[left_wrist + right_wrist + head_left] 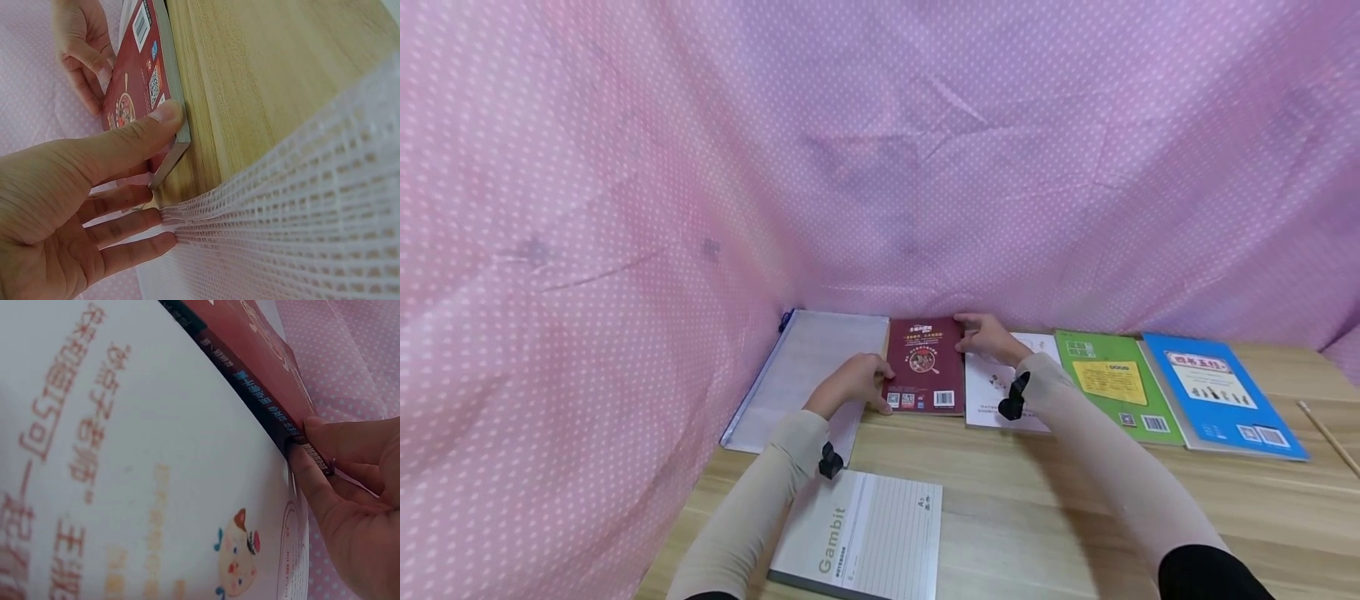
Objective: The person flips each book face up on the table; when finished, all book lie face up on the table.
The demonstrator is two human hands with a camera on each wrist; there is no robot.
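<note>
A dark red book (922, 367) lies back cover up at the rear of the table, between a pale mesh zip pouch (805, 367) and a white book (992, 392). My left hand (857, 382) holds its near left corner, thumb on the cover and forefinger at the side edge; in the left wrist view the other fingers of this hand (81, 212) spread by the mesh. My right hand (988, 337) pinches the far right corner. In the right wrist view, the thumb of that hand (362, 481) is on the red cover and a finger lies against the spine.
A Gambit notebook (880, 533) lies near the front, below the pouch. Right of the white book are a green book (1120, 383) and a blue book (1225, 396), then a thin wooden stick (1330, 437). Pink dotted cloth (910, 167) hangs behind and at the left.
</note>
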